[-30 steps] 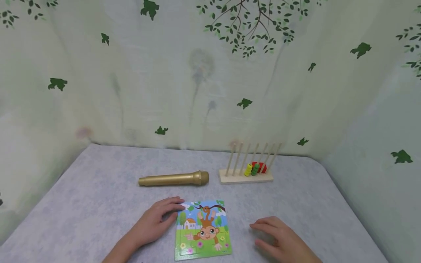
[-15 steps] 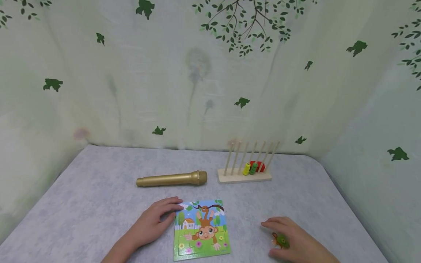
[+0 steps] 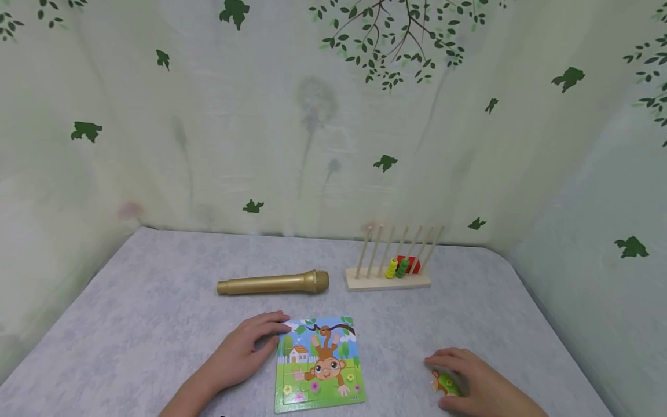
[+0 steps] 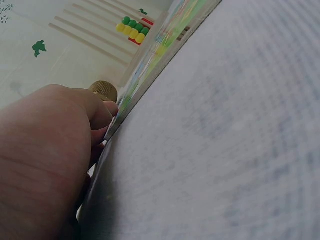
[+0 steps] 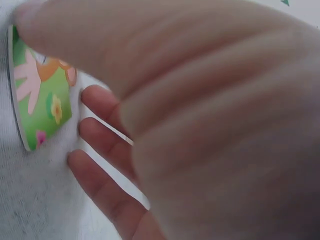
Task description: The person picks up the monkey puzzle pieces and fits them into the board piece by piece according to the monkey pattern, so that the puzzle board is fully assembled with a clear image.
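A square jigsaw puzzle board (image 3: 320,368) with a picture of a monkey lies flat near the front of the table. My left hand (image 3: 242,352) rests at its upper left edge, fingertips touching the board. In the left wrist view, the fingers of that hand (image 4: 52,145) meet the board's edge (image 4: 142,90). To the right, a loose puzzle piece (image 3: 446,383) lies between the thumb and fingers of my right hand (image 3: 479,385). The right wrist view shows this green piece (image 5: 47,95) by the thumb, the other fingers spread apart from it.
Behind the board lies a gold toy microphone (image 3: 273,284). A wooden peg rack (image 3: 388,282) with yellow, green and red beads stands at the back right. A leaf-printed curtain (image 3: 234,116) closes off the far side of the table (image 3: 130,324).
My right hand has moved to the right, and the loose puzzle piece has come into sight beside its fingers. My left hand and the puzzle board stay put.
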Demonstrator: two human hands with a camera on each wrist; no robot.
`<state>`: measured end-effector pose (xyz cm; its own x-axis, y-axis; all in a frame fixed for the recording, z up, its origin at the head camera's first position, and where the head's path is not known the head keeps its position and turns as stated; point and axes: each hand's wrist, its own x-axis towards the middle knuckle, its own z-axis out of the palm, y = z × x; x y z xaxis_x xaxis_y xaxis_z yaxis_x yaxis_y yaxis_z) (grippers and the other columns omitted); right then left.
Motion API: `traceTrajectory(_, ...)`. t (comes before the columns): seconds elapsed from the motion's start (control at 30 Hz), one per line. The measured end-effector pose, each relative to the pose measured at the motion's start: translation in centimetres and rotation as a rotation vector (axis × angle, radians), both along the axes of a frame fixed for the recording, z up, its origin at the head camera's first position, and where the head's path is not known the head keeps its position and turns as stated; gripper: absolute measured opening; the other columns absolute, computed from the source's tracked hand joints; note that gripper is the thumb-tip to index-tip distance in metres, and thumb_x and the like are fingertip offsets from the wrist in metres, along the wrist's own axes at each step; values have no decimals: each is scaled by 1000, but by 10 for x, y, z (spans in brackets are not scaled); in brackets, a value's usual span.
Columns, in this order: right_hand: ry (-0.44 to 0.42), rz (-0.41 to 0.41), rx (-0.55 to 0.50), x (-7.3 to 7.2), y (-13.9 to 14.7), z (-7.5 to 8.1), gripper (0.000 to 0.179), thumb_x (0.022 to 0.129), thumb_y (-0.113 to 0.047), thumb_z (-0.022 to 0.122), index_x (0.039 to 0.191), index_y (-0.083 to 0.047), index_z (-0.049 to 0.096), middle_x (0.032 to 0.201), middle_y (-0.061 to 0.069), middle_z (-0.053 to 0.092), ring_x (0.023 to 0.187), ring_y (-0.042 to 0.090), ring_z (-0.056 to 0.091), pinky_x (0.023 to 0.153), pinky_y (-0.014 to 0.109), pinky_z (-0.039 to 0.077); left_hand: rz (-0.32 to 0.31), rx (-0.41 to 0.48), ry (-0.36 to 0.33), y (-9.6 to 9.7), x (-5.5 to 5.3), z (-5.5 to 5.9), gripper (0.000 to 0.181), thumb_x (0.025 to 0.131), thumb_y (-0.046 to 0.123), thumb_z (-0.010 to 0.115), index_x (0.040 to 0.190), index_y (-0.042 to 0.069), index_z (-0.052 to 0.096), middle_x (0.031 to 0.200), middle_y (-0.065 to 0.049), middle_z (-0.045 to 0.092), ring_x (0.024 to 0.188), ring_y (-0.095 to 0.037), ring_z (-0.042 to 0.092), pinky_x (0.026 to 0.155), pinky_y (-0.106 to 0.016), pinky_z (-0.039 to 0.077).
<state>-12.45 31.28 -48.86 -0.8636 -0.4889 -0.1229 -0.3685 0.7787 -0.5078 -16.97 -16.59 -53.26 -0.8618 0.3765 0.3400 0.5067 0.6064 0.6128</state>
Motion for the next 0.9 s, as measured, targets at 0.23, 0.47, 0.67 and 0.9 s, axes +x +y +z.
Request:
traceTrajectory(0.23, -105, -77, 9, 1, 7, 3, 57, 80, -43, 87, 133, -34, 67, 138, 2, 57, 123, 19, 56, 93, 25, 53, 1, -3, -11, 0, 0, 1, 29, 98, 12, 70, 121, 30, 74, 140, 10, 64, 136, -24, 57, 107, -56, 49)
traceTrajectory(0.47, -91, -66, 0, -1, 14, 1, 55, 82, -42, 86, 132, -29, 68, 130, 1, 60, 114, 9, 58, 89, 23, 54, -3, -7, -17, 0, 0, 1, 28, 99, 13, 69, 121, 30, 74, 140, 9, 64, 136, -24, 57, 107, -56, 49)
traceTrajectory(0.67, -98, -121, 21, -3, 10, -1, 49, 82, -45, 85, 127, -32, 71, 123, -4, 59, 108, 9, 57, 86, 23, 54, 8, -6, -12, 0, 1, 2, 29, 98, 12, 70, 120, 30, 74, 140, 9, 64, 136, -24, 57, 107, -56, 49)
traceTrajectory(0.9, -59, -104, 29, -3, 6, 0, 47, 83, -48, 83, 124, -29, 72, 115, -7, 60, 104, 6, 55, 84, 24, 55, 13, -6, -16, 1, 2, 2, 28, 98, 12, 70, 120, 30, 74, 140, 9, 64, 136, -24, 57, 107, -56, 49)
